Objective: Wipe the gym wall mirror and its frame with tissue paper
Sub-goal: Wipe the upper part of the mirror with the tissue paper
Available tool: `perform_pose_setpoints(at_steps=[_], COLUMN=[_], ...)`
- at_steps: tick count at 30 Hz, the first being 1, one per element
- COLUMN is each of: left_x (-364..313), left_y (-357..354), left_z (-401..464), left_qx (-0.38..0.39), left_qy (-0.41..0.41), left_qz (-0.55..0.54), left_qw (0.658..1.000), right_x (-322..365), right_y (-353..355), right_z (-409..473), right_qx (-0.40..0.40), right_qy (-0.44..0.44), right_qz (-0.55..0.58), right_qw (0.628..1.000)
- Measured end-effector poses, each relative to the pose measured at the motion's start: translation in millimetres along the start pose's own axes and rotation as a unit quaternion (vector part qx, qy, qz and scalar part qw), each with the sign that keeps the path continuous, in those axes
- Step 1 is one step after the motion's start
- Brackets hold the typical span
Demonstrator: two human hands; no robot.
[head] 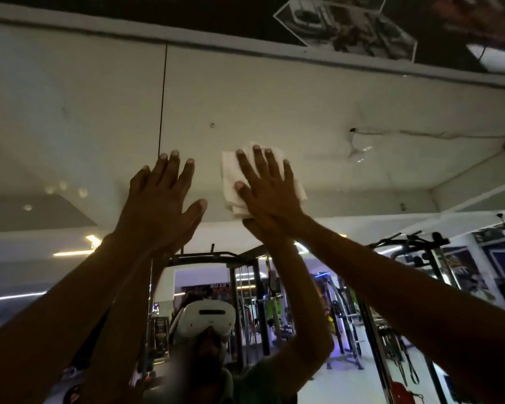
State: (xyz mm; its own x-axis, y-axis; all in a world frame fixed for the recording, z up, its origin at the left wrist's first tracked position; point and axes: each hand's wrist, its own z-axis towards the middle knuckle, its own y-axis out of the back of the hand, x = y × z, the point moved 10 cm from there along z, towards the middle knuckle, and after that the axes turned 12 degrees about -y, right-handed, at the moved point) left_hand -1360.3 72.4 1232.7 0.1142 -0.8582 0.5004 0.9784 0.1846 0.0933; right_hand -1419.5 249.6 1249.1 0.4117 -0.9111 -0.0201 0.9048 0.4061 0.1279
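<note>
Head view: both hands raised flat against the wall mirror (274, 106), near centre frame.
The right hand (264, 189) pressed a folded tissue paper (231, 182) to the glass with straight, spread fingers; the left hand (161, 205) lay open beside it, holding nothing. The tissue's middle was hidden under the palm. The frame (70, 23) crossed the upper left. Reflected gym machines (347, 301) at lower right were dim and blurred; the forearms ran out of frame at the bottom.

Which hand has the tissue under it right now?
The right hand, fingers spread flat, presses the folded white tissue against the mirror. The left hand lies bare on the glass.
</note>
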Motion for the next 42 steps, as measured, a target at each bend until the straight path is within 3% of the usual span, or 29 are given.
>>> perform_pose_setpoints(at_steps=[1, 3, 7, 9, 11, 15, 17, 19, 24, 27, 31, 34, 36, 39, 41, 42], left_x=[0.0, 1.2, 5.0, 3.9, 2.6, 5.1, 4.7, 6.8, -13.4, -54.6, -108.7, -112.9, -109.6, -112.5, -114.7, -115.2], left_y=[0.3, -1.5, -4.8, -4.8, -4.9, -1.9, -1.1, -1.4, 12.6, 14.7, -3.6, -16.1, -19.1, -17.7, -17.0, -17.5], left_z=[0.4, 1.9, 5.7, 6.4, 6.2, 2.9, 2.4, 2.3, 2.1, 8.0, 27.0, 26.1, 25.3, 26.4, 27.0, 26.9], left_qx=[-0.003, 0.006, 0.016, 0.014, 0.018, 0.013, 0.016, 0.030, 0.010, -0.020, -0.018, -0.025, -0.025, -0.028, -0.031, -0.027], left_qy=[0.000, 0.002, 0.003, 0.002, 0.004, 0.001, 0.000, 0.004, 0.008, 0.002, -0.034, -0.041, -0.038, -0.032, -0.029, -0.026], left_qz=[-0.003, 0.001, 0.012, 0.012, 0.011, 0.000, -0.006, -0.008, 0.003, -0.010, -0.023, -0.023, -0.019, -0.016, -0.014, -0.012], left_qw=[1.000, 1.000, 1.000, 1.000, 1.000, 1.000, 1.000, 1.000, 1.000, 1.000, 0.999, 0.999, 0.999, 0.999, 0.999, 0.999], right_x=[-14.5, -69.1, -202.3, -204.3, -150.1, -21.7, -21.1, -59.3, -214.5, -194.7, -100.7, -128.4, -178.6, -262.8, -262.0, -236.7], right_y=[4.5, 18.0, 40.4, 48.1, 38.6, 9.3, 11.5, 19.5, 40.7, 35.1, 0.9, 10.6, 27.9, 49.3, 48.0, 41.4], right_z=[6.2, 23.2, 44.4, 39.0, 40.9, 28.6, 16.6, 1.6, -30.5, -35.1, -71.0, -73.6, -54.3, -34.0, -39.6, -45.6], right_qx=[0.000, -0.017, -0.057, -0.134, -0.149, -0.076, -0.029, -0.038, -0.088, -0.073, -0.050, -0.029, -0.048, -0.051, -0.064, -0.065], right_qy=[0.020, -0.022, -0.281, -0.387, -0.368, -0.140, -0.060, -0.042, -0.228, -0.322, -0.108, -0.040, -0.089, -0.270, -0.356, -0.343], right_qz=[0.000, -0.016, -0.008, -0.023, -0.005, -0.002, 0.008, 0.008, -0.013, 0.016, -0.005, 0.007, -0.045, -0.012, 0.013, 0.000], right_qw=[1.000, 0.999, 0.958, 0.912, 0.918, 0.987, 0.998, 0.998, 0.970, 0.944, 0.993, 0.999, 0.994, 0.961, 0.932, 0.937])
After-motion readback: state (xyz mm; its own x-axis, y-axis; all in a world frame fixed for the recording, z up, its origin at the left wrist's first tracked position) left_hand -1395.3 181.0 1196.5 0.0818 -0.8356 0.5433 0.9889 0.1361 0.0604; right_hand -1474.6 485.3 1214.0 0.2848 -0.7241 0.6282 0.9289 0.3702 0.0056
